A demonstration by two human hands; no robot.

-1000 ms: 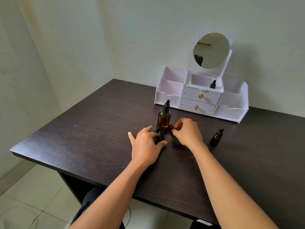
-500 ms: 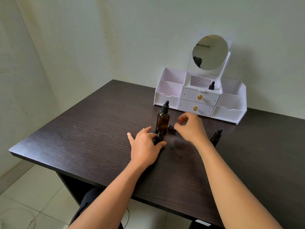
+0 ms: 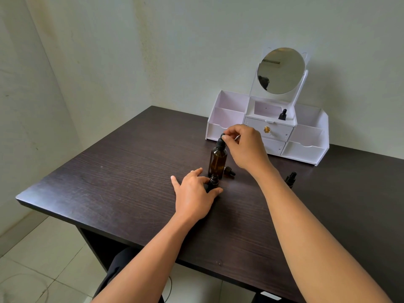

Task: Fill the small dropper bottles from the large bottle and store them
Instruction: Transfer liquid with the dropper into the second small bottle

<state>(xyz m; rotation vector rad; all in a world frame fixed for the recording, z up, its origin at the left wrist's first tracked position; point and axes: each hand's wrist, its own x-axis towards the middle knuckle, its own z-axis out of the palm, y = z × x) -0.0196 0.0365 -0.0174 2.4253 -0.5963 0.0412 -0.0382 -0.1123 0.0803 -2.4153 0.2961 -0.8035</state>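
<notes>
While the left hand (image 3: 193,197) grips a small uncapped dropper bottle (image 3: 213,182), the fingers (image 3: 226,139) of the right hand (image 3: 247,147) pinch the dropper cap (image 3: 220,142) of the large amber bottle (image 3: 217,164).

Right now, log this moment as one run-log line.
left hand: grips uncapped small dropper bottle | right hand: pinches dropper cap of large amber bottle | stored: one small bottle in organizer

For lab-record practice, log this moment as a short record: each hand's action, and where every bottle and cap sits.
Left hand: holds the open small bottle upright on the table
Right hand: pinches the dropper top of the large bottle
Loose cap: lies by the large bottle's base
Capped small bottle: stands further right, untouched
Stored bottle: in the organizer, upper middle compartment
</notes>
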